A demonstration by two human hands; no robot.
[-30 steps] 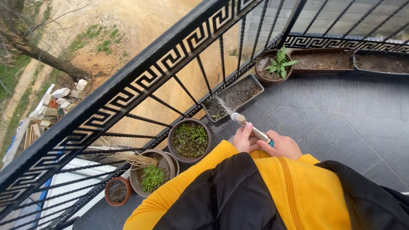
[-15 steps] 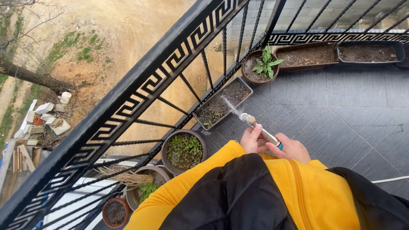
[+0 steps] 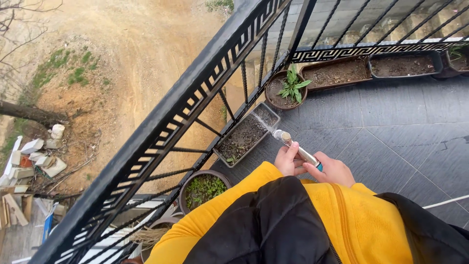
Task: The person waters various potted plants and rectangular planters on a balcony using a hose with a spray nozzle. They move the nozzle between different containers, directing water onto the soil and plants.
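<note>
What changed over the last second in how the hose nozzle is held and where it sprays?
The view drifted along the railing. Both hands, left hand and right hand, kept gripping the hose nozzle, its spray still landing in the rectangular planter.
</note>
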